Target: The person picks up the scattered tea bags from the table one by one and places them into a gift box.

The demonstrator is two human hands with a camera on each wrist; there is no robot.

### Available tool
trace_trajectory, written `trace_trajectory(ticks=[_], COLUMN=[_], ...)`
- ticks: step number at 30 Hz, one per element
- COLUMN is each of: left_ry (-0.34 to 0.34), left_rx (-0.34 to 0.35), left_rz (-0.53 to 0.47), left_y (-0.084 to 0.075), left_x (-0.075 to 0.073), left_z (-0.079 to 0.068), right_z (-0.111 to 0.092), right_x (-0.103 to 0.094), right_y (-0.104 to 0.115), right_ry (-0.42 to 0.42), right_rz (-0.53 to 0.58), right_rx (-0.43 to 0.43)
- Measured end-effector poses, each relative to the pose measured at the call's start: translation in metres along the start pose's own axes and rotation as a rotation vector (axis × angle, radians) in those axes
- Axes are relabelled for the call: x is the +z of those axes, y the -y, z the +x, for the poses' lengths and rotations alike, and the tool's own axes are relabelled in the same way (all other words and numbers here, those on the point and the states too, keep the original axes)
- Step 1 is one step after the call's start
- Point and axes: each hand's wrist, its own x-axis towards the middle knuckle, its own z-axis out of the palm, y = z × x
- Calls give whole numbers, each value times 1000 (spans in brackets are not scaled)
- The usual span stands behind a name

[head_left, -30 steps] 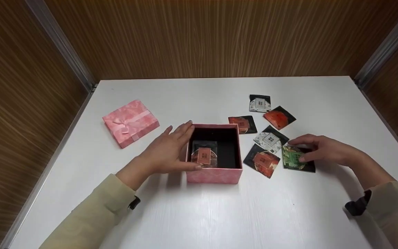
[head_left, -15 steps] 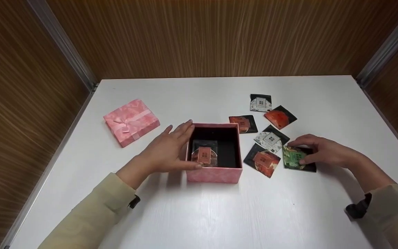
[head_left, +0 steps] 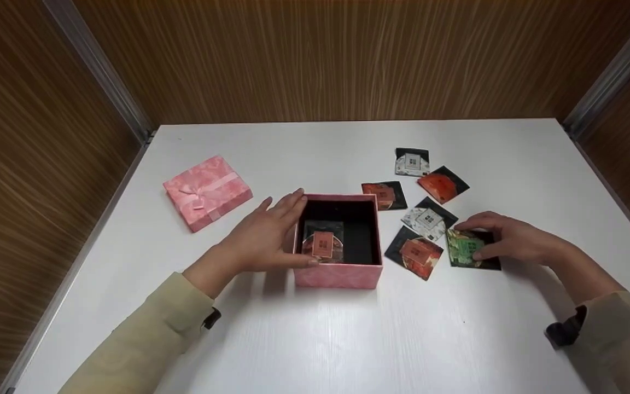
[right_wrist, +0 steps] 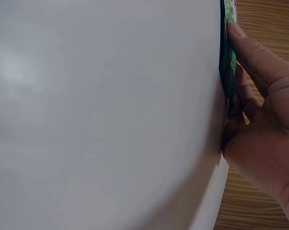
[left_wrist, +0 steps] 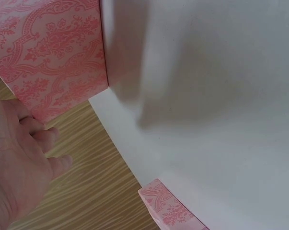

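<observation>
My left hand [head_left: 260, 235] rests on the left side of an open pink box [head_left: 339, 277], its fingers along the side up to the back corner and its thumb over the front rim. In the left wrist view, fingertips meet the patterned box wall [left_wrist: 63, 57]. Inside the box lies a sachet with a red label [head_left: 323, 244], on the left of the dark floor. At the right, my right hand [head_left: 517, 238] pinches a green sachet [head_left: 462, 249] between thumb and fingers. The right wrist view shows the thumb on its green face, fingers curled at its edge.
Between box and right hand lie an orange-red sachet [head_left: 421, 257] and a white-and-black sachet [head_left: 430, 219]. Farther back are another white sachet [head_left: 412, 162], a red one [head_left: 441, 186] and one behind the box [head_left: 391, 195]. A pink lid with a bow [head_left: 208, 191] sits at left.
</observation>
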Motion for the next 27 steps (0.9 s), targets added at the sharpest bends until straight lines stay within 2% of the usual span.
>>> trace_trajectory(ticks=[5,13,27], left_ry=[-6,-3,7], left_rx=[-3,-7,0], left_rz=[0,4,8], left_y=[1,2,-1], left_x=[-1,-1,-1], left_z=[0,0,0], right_z=[1,3,-3], right_x=[0,-1,-16], right_y=[1,1,7], right_ry=[-18,-46,-88], right_rz=[21,52,86], right_rx=[0,46,52])
